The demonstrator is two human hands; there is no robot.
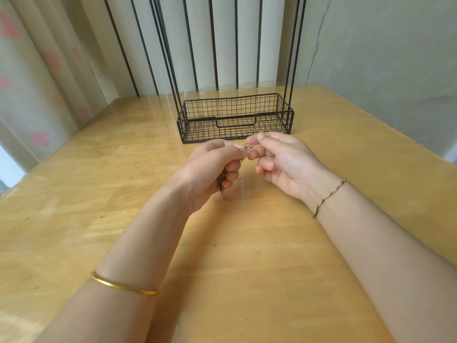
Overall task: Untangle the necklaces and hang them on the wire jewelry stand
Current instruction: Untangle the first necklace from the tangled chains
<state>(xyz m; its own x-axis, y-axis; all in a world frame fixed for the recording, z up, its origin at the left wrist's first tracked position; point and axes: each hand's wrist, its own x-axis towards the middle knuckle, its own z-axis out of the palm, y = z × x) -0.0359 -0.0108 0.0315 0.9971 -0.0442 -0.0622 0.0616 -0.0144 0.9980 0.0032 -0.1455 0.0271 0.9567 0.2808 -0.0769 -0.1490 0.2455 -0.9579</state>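
Above the middle of the wooden table (99,194), my left hand (212,169) and my right hand (282,162) meet, both pinching a small tangle of thin silver necklaces (247,147) between fingertips. Part of the chain hangs out below my left fist (221,188), almost touching the table. A fine strand crosses my right index finger. Just behind the hands stands the black wire jewelry stand (235,117): a mesh basket base with tall uprights rising out of the frame; its hooks are cut off at the top.
A curtain with pink hearts (37,82) hangs at the left behind the table. A grey wall (383,58) is at the right. My left forearm carries a gold bangle (123,285), my right wrist a braided cord (329,196).
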